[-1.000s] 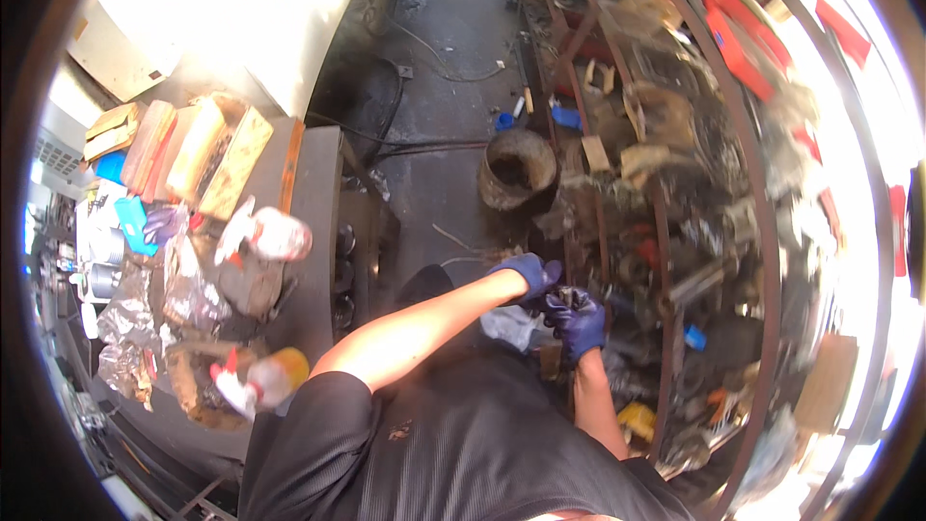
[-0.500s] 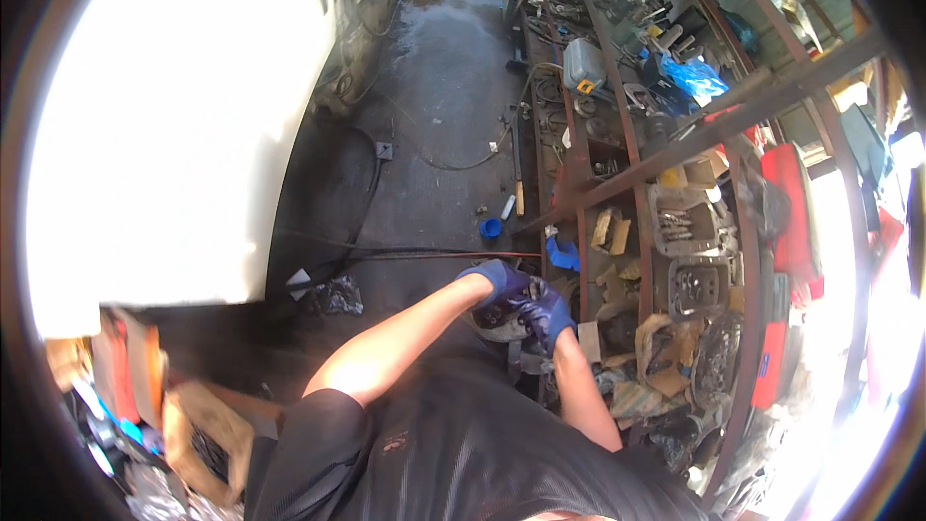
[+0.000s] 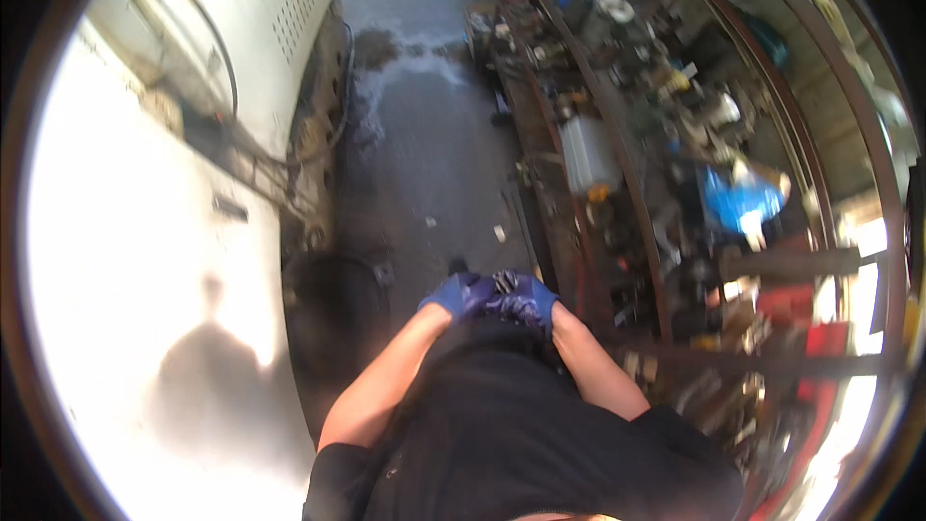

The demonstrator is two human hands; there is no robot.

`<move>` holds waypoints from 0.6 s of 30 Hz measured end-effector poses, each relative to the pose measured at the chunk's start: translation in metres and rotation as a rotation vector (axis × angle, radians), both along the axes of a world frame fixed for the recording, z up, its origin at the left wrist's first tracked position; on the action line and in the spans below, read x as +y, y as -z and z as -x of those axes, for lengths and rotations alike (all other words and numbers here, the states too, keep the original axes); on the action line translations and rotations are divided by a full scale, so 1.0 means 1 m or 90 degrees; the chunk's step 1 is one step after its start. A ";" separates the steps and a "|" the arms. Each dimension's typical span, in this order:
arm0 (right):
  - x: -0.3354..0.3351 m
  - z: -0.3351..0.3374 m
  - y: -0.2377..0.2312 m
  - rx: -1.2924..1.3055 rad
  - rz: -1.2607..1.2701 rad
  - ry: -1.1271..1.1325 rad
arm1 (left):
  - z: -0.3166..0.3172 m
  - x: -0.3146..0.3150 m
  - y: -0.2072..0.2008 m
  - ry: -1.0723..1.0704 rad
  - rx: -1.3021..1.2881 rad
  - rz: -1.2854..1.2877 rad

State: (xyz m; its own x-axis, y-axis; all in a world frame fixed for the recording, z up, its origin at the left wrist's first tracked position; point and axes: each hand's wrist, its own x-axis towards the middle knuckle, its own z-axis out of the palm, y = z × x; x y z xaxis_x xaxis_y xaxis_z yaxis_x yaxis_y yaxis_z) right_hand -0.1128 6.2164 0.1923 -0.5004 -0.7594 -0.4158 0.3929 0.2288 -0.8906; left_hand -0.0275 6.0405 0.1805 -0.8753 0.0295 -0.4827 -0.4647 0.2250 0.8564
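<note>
Both of my hands wear blue-purple gloves and meet in front of my dark shirt. My left hand (image 3: 461,296) has its fingers curled inward. Touching or nearly touching it, my right hand (image 3: 527,301) is closed too. A small dark patch with a greyish glint (image 3: 504,281) shows between the fingers. Blur and the gloves hide what it is and which hand bears it.
On the right run brown metal shelves (image 3: 632,169) crowded with parts, a grey case (image 3: 589,156) and a blue plastic bag (image 3: 741,201). At the left stands a large white cabinet (image 3: 125,260) with a hose (image 3: 207,24) above it. Between them lies the dark floor (image 3: 424,164).
My view has moved forward along the aisle, and the blue cup on the floor has left it. My hands stay together, now nearer the middle of my body.
</note>
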 end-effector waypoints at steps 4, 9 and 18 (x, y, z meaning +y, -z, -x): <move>-0.113 0.111 -0.051 0.121 -0.128 -0.152 | 0.073 -0.095 -0.006 -0.244 -0.125 -0.258; -0.232 0.216 -0.071 0.130 -0.141 -0.155 | 0.167 -0.208 -0.030 -0.401 -0.170 -0.521; -0.441 0.462 -0.043 0.134 -0.170 -0.057 | 0.422 -0.423 -0.041 -0.256 -0.101 -0.503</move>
